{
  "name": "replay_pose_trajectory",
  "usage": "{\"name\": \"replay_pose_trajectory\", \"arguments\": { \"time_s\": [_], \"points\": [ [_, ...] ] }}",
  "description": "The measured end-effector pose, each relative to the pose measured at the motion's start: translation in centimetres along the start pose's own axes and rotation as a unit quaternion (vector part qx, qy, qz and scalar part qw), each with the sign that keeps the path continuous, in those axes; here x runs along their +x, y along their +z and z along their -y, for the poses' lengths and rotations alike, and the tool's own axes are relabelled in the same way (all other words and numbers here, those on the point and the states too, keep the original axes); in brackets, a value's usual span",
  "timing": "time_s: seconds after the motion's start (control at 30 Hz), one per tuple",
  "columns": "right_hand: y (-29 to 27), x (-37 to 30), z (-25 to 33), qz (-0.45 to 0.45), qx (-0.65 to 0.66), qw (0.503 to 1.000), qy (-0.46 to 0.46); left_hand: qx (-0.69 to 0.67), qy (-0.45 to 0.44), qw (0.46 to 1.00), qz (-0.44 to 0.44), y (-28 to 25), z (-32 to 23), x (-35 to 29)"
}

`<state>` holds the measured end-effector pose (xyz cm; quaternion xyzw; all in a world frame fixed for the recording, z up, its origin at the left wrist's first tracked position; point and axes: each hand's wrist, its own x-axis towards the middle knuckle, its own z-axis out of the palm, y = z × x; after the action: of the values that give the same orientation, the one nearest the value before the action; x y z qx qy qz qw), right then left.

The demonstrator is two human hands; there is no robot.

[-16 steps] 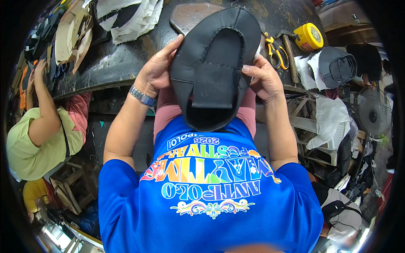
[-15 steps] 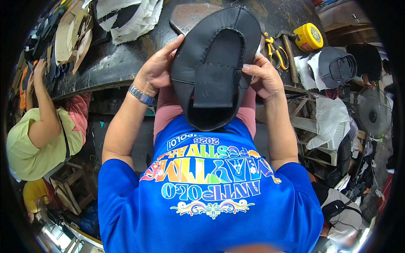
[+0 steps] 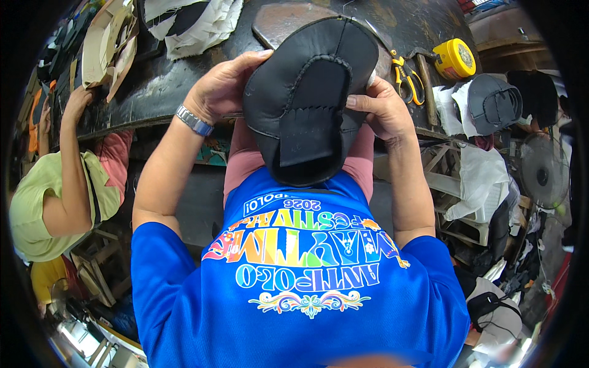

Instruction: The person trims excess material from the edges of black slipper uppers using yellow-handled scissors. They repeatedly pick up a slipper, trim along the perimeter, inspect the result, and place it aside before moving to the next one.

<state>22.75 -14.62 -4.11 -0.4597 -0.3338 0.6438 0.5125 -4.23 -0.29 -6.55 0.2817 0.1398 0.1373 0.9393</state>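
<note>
A black shoe upper [image 3: 267, 98] with a stitched seam around its opening hangs over my lap, its toe end away from me and its wide tongue flap [image 3: 310, 138] lying toward me. Its far left side is gripped by my left hand [image 3: 224, 89], the thumb on the edge and the other fingers hidden beneath. On the right side, my right hand [image 3: 383, 110] pinches the rim between thumb and fingers, the thumb resting near the opening's edge.
The dark worktable [image 3: 239, 46] holds a flat brown slab [image 3: 285, 23], yellow-handled pliers [image 3: 408, 83], a hammer [image 3: 427, 92], a yellow tub [image 3: 454, 58] and another black upper [image 3: 494, 104]. White cloth-backed pieces [image 3: 205, 30] lie far left. A co-worker in light green [image 3: 64, 196] works at left.
The upper has tilted and bends more, its toe end slightly lower. My left hand has moved a little left and down with its edge; both hands keep their hold.
</note>
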Motion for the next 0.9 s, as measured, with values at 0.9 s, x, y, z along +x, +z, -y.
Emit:
{"name": "replay_pose_trajectory", "arguments": {
  "time_s": [0.9],
  "points": [
    [-3.2,1.5,0.1,0.173,0.253,0.951,-0.029,0.214,0.207,0.941,-0.16,2.6,1.4,3.0]
  ]
}}
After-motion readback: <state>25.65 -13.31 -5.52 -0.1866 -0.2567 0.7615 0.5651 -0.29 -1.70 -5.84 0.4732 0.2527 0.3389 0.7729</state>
